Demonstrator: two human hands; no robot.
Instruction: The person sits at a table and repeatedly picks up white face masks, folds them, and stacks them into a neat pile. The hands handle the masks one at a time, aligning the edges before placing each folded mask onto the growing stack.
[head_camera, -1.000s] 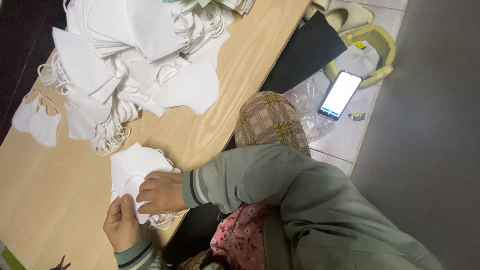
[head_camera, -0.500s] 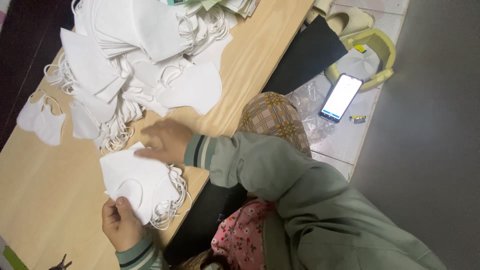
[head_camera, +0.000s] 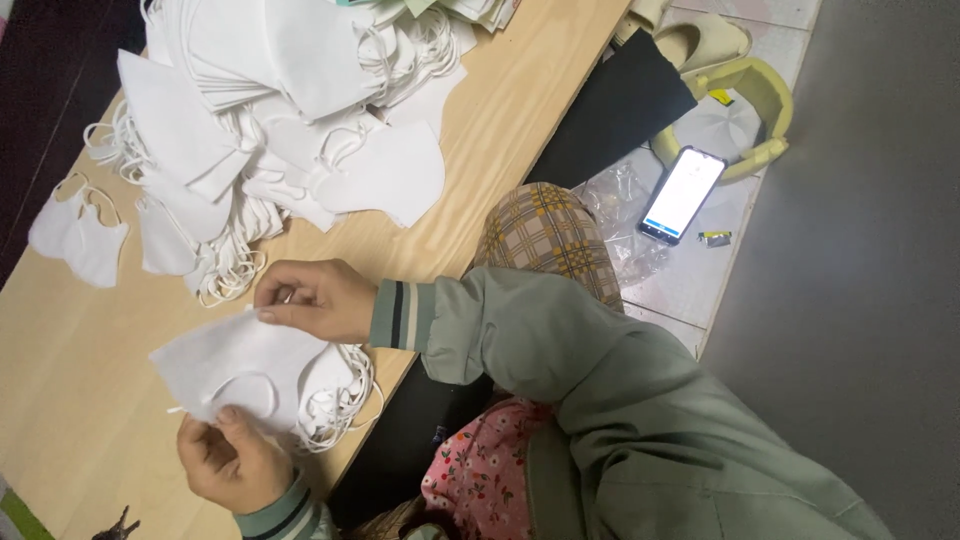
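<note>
Presently a white face mask (head_camera: 235, 360) is held flat between both hands, just above a small stack of finished masks (head_camera: 330, 395) at the near table edge. The right hand (head_camera: 312, 298) pinches the mask's upper edge between thumb and fingertips, a narrow grip closed on the fabric. The left hand (head_camera: 232, 458) pinches the lower edge near an ear loop, thumb on top, likewise closed on the same mask. Opposed pinches at two edges keep the piece taut and spread, which likely makes it easy to inspect or align over the stack beneath.

Directly under the grip, the stack's elastic loops spill toward the table edge; stacking in one spot keeps handled pieces apart from the rest.

Beyond the right hand, further up the wooden table (head_camera: 500, 140), lies a large loose heap of white masks (head_camera: 270, 110), within arm's reach as supply. To the far side of the heap from the grip, two single masks (head_camera: 80, 235) lie apart.

Off the table, past the right sleeve, a phone (head_camera: 683, 195) with a lit screen rests on the floor beside crumpled clear plastic (head_camera: 620, 215).
</note>
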